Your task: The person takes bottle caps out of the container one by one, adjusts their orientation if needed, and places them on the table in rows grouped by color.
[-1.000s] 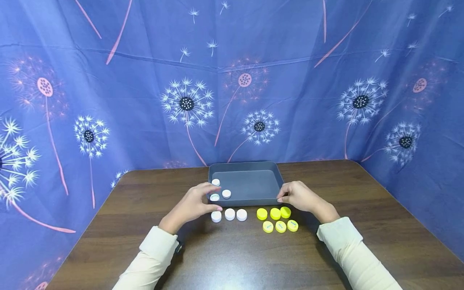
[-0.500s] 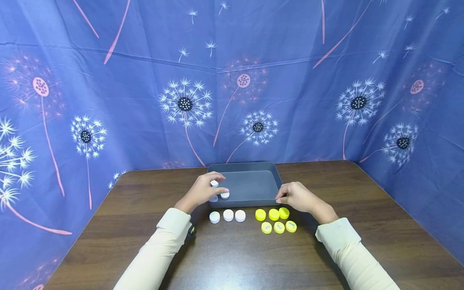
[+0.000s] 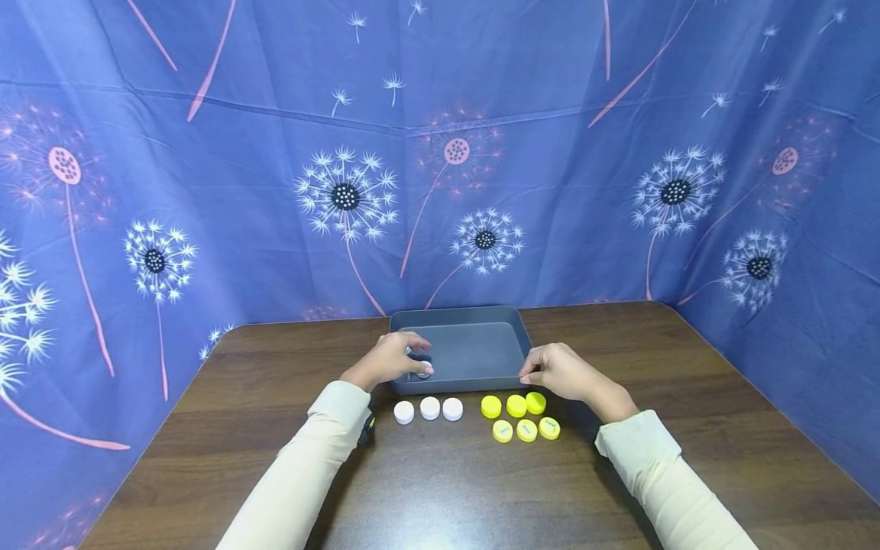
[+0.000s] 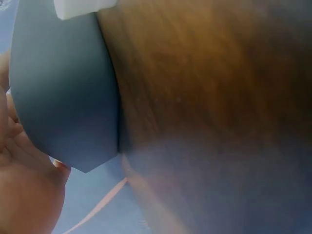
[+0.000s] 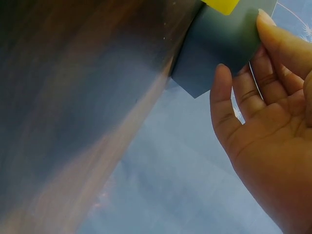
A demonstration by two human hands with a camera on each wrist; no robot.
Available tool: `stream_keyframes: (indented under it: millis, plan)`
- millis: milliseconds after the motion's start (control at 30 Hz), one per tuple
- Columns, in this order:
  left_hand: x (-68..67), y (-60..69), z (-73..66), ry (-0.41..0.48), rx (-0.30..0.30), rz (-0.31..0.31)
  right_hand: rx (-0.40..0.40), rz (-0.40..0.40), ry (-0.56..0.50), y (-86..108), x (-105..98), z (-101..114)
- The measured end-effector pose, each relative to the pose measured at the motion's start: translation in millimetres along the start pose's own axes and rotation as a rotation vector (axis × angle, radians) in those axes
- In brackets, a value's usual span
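Observation:
A dark grey rectangular tray [image 3: 474, 355] stands on the table. My left hand [image 3: 388, 360] reaches over its left end, index finger and thumb apart. Beside the thumb lies a white bottle cap [image 3: 424, 374] inside the tray. Other white caps there are mostly hidden by the hand. At the tray's near right corner, my right hand [image 3: 567, 376] pinches the wall; the right wrist view shows its thumb [image 5: 282, 46] against the outer side. Three white caps [image 3: 430, 409] stand in a row before the tray.
Several yellow caps [image 3: 516, 406] sit in two rows in front of the tray's right half; the nearer row carries blue marks. The brown wooden table [image 3: 440, 489] ends at a blue dandelion-patterned cloth [image 3: 564, 168] behind and on both sides.
My left hand has moved forward and slightly right, from beside the row of white caps to over the caps in the tray. My right hand has stayed at the tray's corner.

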State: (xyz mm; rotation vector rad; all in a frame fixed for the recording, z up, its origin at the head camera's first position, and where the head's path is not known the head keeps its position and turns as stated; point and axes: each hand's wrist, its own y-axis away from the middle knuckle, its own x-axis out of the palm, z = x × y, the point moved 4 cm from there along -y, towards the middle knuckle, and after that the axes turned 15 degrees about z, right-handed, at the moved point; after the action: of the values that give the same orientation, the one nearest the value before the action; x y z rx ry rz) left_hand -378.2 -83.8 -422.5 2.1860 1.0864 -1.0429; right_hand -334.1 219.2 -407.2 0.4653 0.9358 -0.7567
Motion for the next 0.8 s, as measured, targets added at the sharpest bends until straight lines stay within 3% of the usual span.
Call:
stream_keyframes:
  millis: [267,533,800]
  plan:
    - [3.3,-5.5,4.0,-0.205,-0.055,0.058,0.005,-0.001,0.006,-0.1,-0.8,-0.8]
    - [4.4,-6.2,2.0,-0.261,-0.032,0.056,0.002,-0.012,0.01,0.5,0.2,-0.5]
    - [4.8,-4.6,-1.0,-0.259,-0.051,0.059,0.01,-0.007,0.0,1.0,-0.2,-0.2]
